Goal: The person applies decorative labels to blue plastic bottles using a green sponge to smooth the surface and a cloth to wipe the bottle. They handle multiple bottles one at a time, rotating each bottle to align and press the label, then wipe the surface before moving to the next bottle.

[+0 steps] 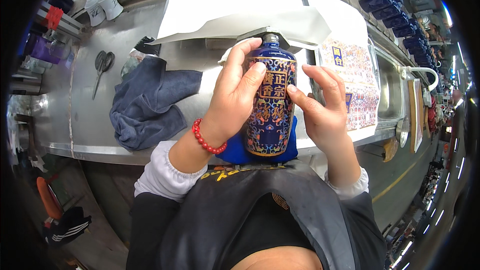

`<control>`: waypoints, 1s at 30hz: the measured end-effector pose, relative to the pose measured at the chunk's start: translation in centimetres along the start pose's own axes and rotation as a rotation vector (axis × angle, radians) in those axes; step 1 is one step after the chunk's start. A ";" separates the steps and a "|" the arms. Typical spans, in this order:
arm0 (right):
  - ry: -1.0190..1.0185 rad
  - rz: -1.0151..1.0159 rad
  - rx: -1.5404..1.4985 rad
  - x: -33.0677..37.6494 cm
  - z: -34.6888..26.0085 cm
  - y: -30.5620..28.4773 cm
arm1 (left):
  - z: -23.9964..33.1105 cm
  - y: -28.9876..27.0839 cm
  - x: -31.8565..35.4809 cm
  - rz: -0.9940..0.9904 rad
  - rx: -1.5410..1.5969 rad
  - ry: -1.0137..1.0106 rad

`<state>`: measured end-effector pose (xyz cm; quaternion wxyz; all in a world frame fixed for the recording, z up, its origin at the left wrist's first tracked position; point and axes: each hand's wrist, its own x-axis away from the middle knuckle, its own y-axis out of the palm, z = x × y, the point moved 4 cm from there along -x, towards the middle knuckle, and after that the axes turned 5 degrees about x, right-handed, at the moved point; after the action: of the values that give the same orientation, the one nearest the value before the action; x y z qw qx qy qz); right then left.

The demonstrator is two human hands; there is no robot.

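A dark blue ceramic bottle (270, 120) with gold and coloured patterns and a small label on its front lies lengthwise on a blue pad (235, 154) at the near edge of a steel table (90, 115). My left hand (234, 95), with a red bead bracelet at the wrist, grips the bottle's left side, thumb pressing on the label. My right hand (322, 107) rests its fingertips on the label's right edge, against the bottle's right side.
A crumpled grey-blue cloth (147, 100) lies to the left, with scissors (102, 65) beyond it. White paper sheets (240, 5) cover the table's far part. Sheets of printed labels (357, 80) lie at the right. Several dark blue bottles (395, 10) line the far right.
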<state>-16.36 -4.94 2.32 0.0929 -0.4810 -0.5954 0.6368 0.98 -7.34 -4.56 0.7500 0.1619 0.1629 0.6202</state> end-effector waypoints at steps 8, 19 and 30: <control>-0.074 0.039 -0.002 0.2 0.9 0.5 | 0.4 0.4 0.2 0.008 0.182 -0.019; 0.030 0.118 -0.096 2.1 2.6 0.3 | 2.9 0.0 1.0 -0.103 -0.807 0.615; 0.080 0.113 -0.249 3.9 3.6 1.2 | 2.1 2.8 6.1 -0.581 -1.231 0.821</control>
<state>-20.42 -4.97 -1.25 0.0202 -0.5464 -0.6378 0.5424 0.53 -0.92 -1.72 0.7166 -0.5723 0.0902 0.3884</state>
